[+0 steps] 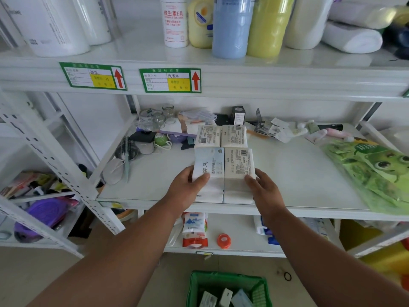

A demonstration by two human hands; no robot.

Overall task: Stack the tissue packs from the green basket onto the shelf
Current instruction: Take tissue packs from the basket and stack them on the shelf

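At frame centre, two tissue packs (223, 171) are being set on the shelf (298, 173): left hand (188, 189) and right hand (263, 189) are clamped on them. Next, more packs must be fetched from the green basket (228, 282), bottom centre

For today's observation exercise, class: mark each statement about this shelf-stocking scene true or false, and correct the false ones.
1. Both hands hold tissue packs on the middle shelf. True: the left hand grips the blue-topped pack, the right hand the beige pack.
2. The green basket is empty. False: several packs remain inside.
3. Two more tissue packs lie behind the held ones. True.
4. The blue bottle stands on the bottom shelf. False: it stands on the top shelf.
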